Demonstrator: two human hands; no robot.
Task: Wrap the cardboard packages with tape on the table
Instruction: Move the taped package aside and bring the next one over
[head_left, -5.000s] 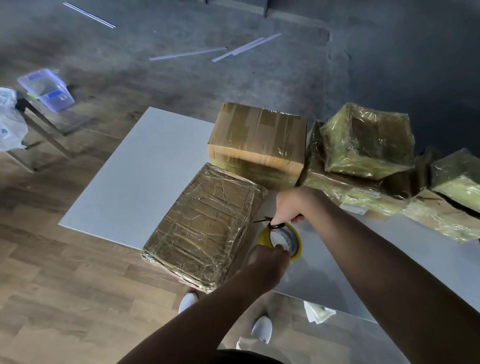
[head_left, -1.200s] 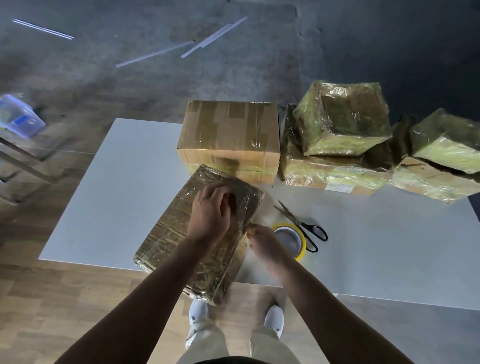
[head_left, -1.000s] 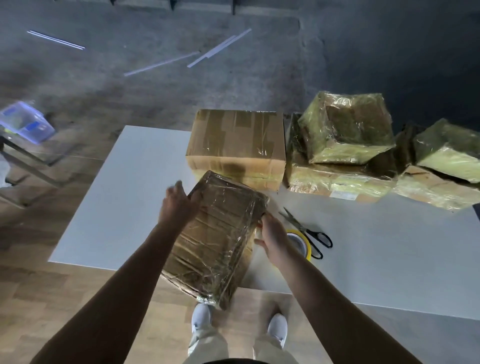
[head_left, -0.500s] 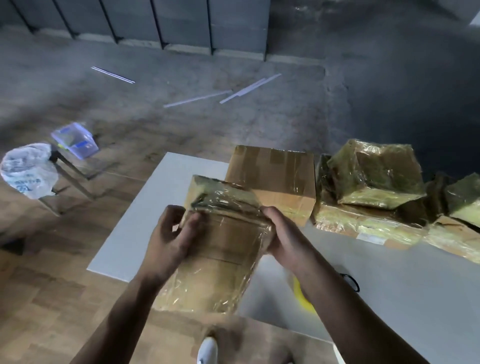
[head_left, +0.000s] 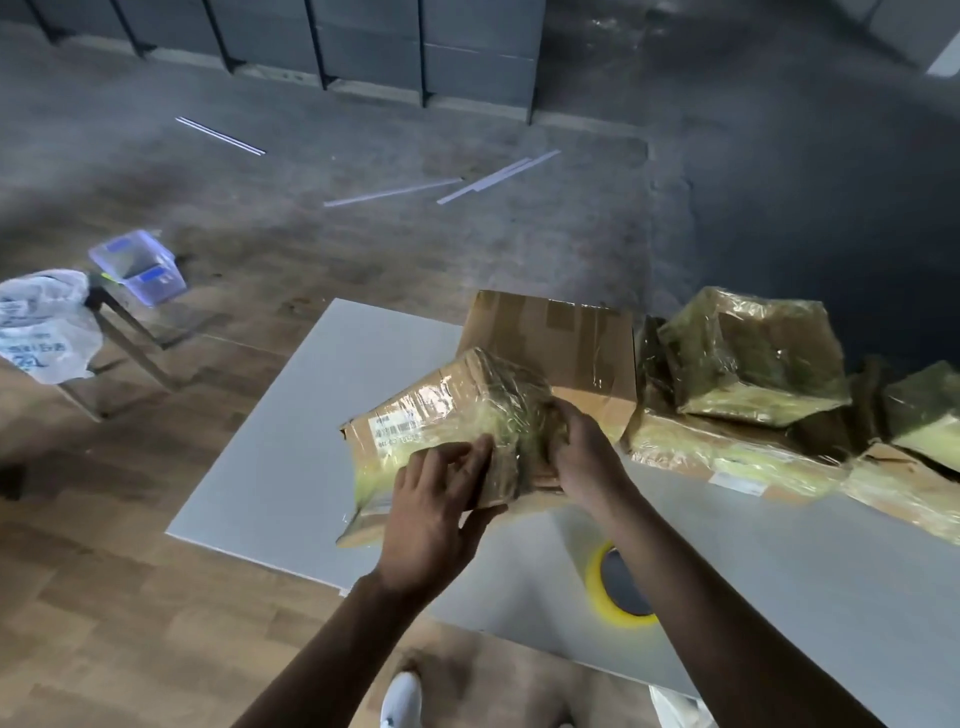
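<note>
White tabletop under you: your package hangs tilted above its near left corner, left hand pinching the near edge, right hand curled round the right end. Its glossy tape may slip through your grip, dropping it off the front edge.

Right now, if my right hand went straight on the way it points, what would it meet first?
Your right hand grips the tape-wrapped package, so that comes first; behind it, probably the brown cardboard box.
</note>
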